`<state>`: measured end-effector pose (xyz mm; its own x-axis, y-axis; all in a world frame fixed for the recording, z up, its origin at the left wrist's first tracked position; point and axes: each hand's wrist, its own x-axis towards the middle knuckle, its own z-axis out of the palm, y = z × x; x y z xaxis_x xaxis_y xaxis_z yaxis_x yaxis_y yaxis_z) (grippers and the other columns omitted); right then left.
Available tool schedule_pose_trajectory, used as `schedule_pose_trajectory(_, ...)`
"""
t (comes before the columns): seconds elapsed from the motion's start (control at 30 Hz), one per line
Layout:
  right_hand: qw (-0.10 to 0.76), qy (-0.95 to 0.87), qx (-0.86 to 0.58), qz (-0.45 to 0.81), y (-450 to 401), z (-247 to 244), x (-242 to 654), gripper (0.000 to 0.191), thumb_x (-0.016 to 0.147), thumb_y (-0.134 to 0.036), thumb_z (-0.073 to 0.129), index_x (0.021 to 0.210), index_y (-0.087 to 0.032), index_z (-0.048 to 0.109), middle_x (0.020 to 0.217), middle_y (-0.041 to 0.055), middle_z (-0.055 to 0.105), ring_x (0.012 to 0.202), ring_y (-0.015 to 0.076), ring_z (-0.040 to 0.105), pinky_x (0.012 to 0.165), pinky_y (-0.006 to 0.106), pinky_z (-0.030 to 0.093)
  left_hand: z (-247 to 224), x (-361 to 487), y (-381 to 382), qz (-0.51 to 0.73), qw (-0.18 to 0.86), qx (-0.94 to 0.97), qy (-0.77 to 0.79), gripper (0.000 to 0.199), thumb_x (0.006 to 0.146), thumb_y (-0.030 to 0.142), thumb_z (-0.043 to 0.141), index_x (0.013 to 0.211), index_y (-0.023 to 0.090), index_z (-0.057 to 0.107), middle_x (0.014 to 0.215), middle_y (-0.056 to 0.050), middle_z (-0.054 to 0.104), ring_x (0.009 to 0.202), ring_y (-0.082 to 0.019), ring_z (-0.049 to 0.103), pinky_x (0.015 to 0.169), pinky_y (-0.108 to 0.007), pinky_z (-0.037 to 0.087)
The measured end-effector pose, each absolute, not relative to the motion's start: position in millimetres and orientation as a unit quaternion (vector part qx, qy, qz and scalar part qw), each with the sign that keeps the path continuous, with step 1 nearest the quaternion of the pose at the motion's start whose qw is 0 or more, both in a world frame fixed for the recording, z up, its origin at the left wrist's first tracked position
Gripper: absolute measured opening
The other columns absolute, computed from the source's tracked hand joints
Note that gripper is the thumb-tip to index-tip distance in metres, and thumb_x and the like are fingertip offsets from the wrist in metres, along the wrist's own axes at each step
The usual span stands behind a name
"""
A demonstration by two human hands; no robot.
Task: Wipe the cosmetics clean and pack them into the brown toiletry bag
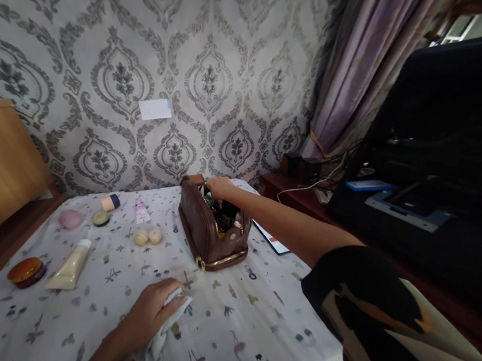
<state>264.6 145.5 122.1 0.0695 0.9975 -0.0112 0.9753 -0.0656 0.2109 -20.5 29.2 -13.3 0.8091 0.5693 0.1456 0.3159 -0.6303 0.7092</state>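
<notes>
A brown leather bag (199, 222) stands unzipped at the middle of the cloth-covered table, with small dark items inside. My right hand (221, 188) is at its far upper edge, by the handle; the fingertips are hidden, so whether they grip anything is unclear. Nearer to me, my left hand (155, 312) is closed on a pale crumpled cloth (159, 339) resting on the table. Left of the bag are two round cream-coloured items (149, 237), a pink and white tube (141, 211), a green-topped jar (100, 219) and a beige and navy item (110, 203).
Farther left are a pink rounded item (71, 219), a beige tube (71, 267) and an orange-lidded jar (26, 271). A tablet-like device (275, 242) lies right of the bag. Patterned wallpaper rises behind; a black screen-like object (456, 115) stands at the right.
</notes>
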Motion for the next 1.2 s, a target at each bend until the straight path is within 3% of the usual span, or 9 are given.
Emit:
schedule_pose_trajectory(0.57, 0.087, 0.668, 0.736, 0.065, 157, 126, 276, 0.049, 0.066, -0.009, 0.073, 0.114, -0.016, 0.072, 0.108, 0.0148, 0.074, 0.099, 0.0317, 0.071, 0.078, 0.031, 0.057, -11, -22, 29, 0.162, 0.324, 0.9, 0.243, 0.038, 0.099, 0.048, 0.037, 0.095, 0.02, 0.062, 0.095, -0.006, 0.068, 0.089, -0.02, 0.064, 0.08, -0.029, 0.045)
schedule_pose_trajectory(0.9, 0.067, 0.665, 0.741, 0.068, 137, 129, 265, 0.037, 0.082, -0.013, 0.062, 0.118, -0.011, 0.068, 0.115, 0.0202, 0.07, 0.11, 0.0302, 0.067, 0.087, 0.034, 0.055, -10, -21, 29, 0.17, 0.313, 0.903, 0.24, 0.037, 0.098, 0.049, 0.038, 0.091, 0.021, 0.062, 0.091, -0.006, 0.068, 0.086, -0.021, 0.064, 0.079, -0.029, 0.046)
schedule_pose_trajectory(1.1, 0.053, 0.665, 0.741, 0.071, 126, 147, 264, 0.031, 0.085, -0.015, 0.058, 0.112, -0.009, 0.07, 0.11, 0.0207, 0.071, 0.102, 0.0275, 0.069, 0.078, 0.027, 0.053, -5, -22, 27, 0.157, 0.306, 0.905, 0.252, 0.037, 0.099, 0.046, 0.039, 0.092, 0.02, 0.063, 0.093, -0.006, 0.068, 0.088, -0.02, 0.063, 0.081, -0.029, 0.045)
schedule_pose_trajectory(1.2, 0.03, 0.66, 0.744, 0.098, 114, 163, 258, 0.029, 0.088, -0.018, 0.053, 0.109, -0.007, 0.069, 0.113, 0.0222, 0.069, 0.106, 0.0306, 0.066, 0.079, 0.03, 0.051, -6, -23, 28, 0.161, 0.295, 0.91, 0.244, 0.038, 0.099, 0.047, 0.038, 0.094, 0.02, 0.063, 0.093, -0.007, 0.068, 0.087, -0.02, 0.063, 0.079, -0.028, 0.045)
